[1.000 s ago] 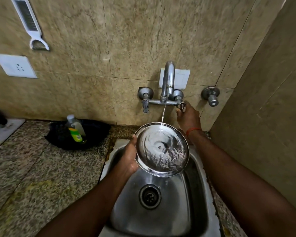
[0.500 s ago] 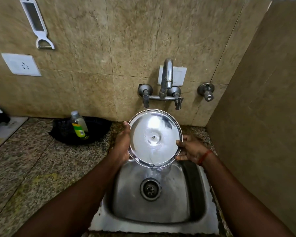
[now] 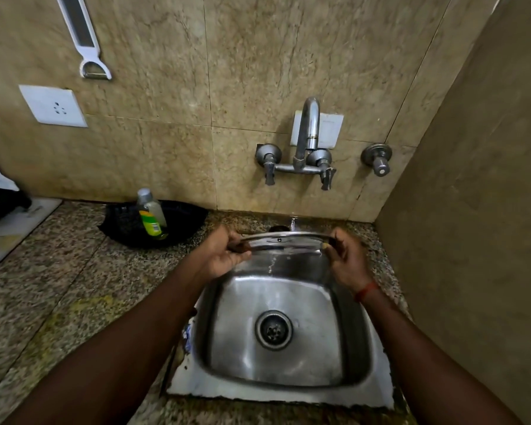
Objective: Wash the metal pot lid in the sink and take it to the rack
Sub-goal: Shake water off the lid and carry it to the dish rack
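Steel shines in the middle of my view: the metal pot lid (image 3: pixel 284 240) is held almost flat over the far edge of the sink (image 3: pixel 377 391), so I see mostly its thin rim. My left hand (image 3: pixel 224 254) grips the left side of the lid, with its fingers (image 3: pixel 239 247) curled tight around the rim. My right hand (image 3: pixel 347 259) grips the right side the same way, and its fingers (image 3: pixel 330 245) are closed on the edge. A red thread (image 3: pixel 365 291) goes around my right wrist.

Water drips from the lid in a thin line down into the sink. The drain (image 3: pixel 273 329) sits in the middle of the bowl, nearer to me than the lid.

On the far wall, the tap (image 3: pixel 307 139) curves up above the lid, with a handle on each side of it. One more round knob (image 3: pixel 377 159) sticks out of the wall to the right of the tap.

Far left of the sink, on the speckled stone table (image 3: pixel 59 286), a small bottle (image 3: pixel 151 214) with a green and yellow label leans in a black basket (image 3: pixel 184 222). A white wall socket (image 3: pixel 54 106) is on the tiles at the far left, and a white peeler (image 3: pixel 85 41) hangs above it.
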